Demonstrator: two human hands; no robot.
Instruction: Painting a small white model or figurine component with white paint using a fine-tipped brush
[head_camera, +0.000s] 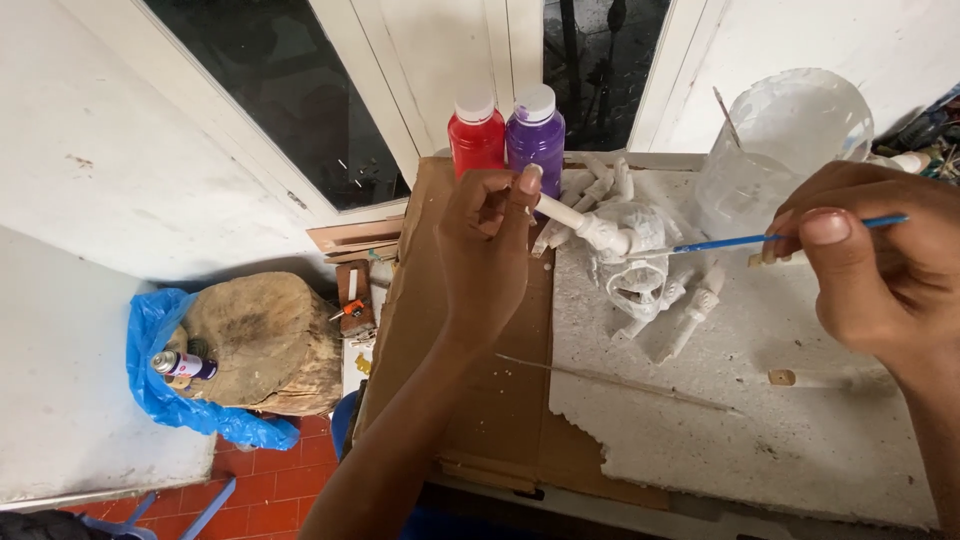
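**A:** What am I looking at in the middle?

**B:** I see a white-coated figure built from pale stick-like limbs, sitting over a white foam slab on the bench. My left hand is clamped on one of its limbs, thumb and fingers pinched round the end of the stick. My right hand is closed on a blue-handled paintbrush, held like a pen, its tip touching the figure's upper part.

**A:** And around it?

**B:** The foam slab lies partly on a sheet of brown cardboard, with a thin stick lying across both. Just behind the figure stand a red paint bottle and a purple paint bottle, side by side, both with white caps. To the right of them stands a clear plastic container smeared white, with a thin stick leaning inside it.

**A:** Further out?

**B:** Off the bench to the left, a wood stump rests on blue plastic sheeting, with a small spray can lying against it. The floor below has red tiles.
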